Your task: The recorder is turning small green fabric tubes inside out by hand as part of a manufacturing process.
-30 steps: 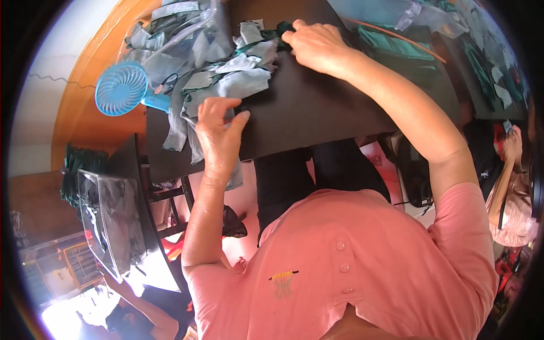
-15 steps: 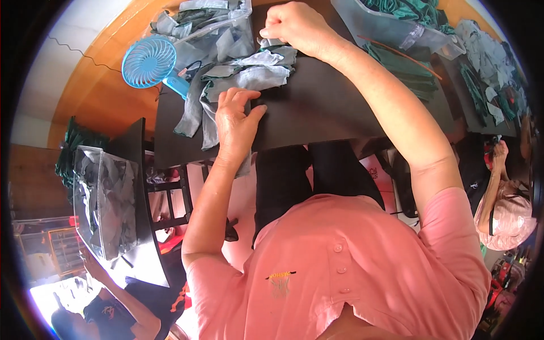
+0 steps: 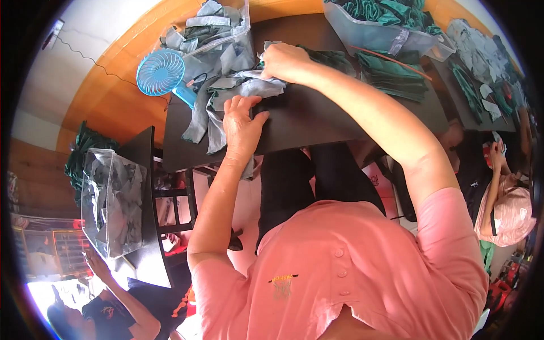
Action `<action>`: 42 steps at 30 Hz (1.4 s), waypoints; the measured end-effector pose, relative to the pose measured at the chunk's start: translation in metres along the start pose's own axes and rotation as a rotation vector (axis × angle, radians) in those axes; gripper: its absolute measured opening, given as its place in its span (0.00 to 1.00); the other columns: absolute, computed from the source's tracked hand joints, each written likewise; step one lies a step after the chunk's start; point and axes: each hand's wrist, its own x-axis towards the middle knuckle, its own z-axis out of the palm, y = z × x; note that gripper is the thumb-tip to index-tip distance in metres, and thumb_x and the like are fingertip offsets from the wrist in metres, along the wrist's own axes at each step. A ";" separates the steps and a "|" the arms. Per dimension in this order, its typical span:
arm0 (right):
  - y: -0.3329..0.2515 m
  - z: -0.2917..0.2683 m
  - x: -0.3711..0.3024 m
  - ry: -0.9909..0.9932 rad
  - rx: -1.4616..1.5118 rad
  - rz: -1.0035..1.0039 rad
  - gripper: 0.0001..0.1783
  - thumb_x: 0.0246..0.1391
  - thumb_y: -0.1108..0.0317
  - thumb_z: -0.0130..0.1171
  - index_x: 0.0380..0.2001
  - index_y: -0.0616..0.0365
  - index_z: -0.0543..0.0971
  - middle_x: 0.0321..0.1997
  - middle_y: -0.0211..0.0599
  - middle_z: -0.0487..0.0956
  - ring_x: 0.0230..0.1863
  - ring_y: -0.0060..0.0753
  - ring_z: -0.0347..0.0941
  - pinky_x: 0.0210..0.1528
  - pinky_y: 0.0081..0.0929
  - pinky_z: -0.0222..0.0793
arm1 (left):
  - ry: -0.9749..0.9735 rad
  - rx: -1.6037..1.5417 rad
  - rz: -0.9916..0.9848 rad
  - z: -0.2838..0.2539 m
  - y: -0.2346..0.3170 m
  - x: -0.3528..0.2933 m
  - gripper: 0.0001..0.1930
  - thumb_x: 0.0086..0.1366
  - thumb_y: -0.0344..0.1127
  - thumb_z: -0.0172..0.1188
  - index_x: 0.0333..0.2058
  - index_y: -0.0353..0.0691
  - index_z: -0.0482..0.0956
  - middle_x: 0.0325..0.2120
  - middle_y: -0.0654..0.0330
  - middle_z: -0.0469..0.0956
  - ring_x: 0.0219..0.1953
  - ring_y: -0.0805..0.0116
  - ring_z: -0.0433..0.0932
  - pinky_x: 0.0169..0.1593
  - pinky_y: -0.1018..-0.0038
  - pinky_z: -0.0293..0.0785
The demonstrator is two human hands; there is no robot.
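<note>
A heap of grey-blue and green cloth pieces point(image 3: 258, 86) lies on the dark table, some strips hanging toward its near left edge. My left hand point(image 3: 243, 127) rests at the near side of this heap, fingers bent and thumb spread apart. Across the heap, my right hand point(image 3: 285, 61) is closed with its fingertips down on a grey cloth piece point(image 3: 262, 74); the exact grip is hidden under the hand. A dark green cloth point(image 3: 334, 61) lies just beyond my right wrist.
A light blue fan point(image 3: 161, 72) stands left of the heap, before a clear bin point(image 3: 249, 28) of cloth pieces. Another bin point(image 3: 362, 35) holds green cloth, with a green stack point(image 3: 391, 76) below it. A cloth-filled box point(image 3: 90, 192) stands left. Other people work at both sides.
My right hand has come down from above onto the heap. Dark green cloth now shows beyond its wrist. My left hand stays by the heap; the whole view has shifted slightly.
</note>
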 end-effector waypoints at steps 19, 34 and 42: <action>-0.007 -0.059 -0.015 0.450 0.427 -0.099 0.09 0.36 0.64 0.65 0.18 0.56 0.78 0.21 0.46 0.78 0.28 0.50 0.77 0.32 0.42 0.69 | 0.149 -0.422 -0.072 -0.009 0.051 -0.018 0.05 0.53 0.24 0.65 0.31 0.37 0.82 0.22 0.61 0.77 0.29 0.67 0.74 0.30 0.74 0.68; 0.045 -0.012 -0.232 0.411 0.890 0.209 0.08 0.47 0.72 0.66 0.26 0.62 0.76 0.24 0.31 0.76 0.24 0.20 0.71 0.28 0.20 0.66 | -0.047 -1.413 -0.685 0.044 0.097 -0.022 0.04 0.60 0.26 0.61 0.30 0.33 0.75 0.24 0.59 0.76 0.25 0.69 0.76 0.28 0.74 0.75; 0.044 -0.012 -0.218 0.168 1.178 0.190 0.07 0.49 0.73 0.62 0.31 0.66 0.79 0.25 0.35 0.79 0.24 0.22 0.72 0.28 0.22 0.68 | -0.139 -0.981 -0.450 0.041 0.118 -0.029 0.05 0.61 0.28 0.62 0.32 0.31 0.79 0.27 0.64 0.79 0.23 0.76 0.73 0.28 0.79 0.70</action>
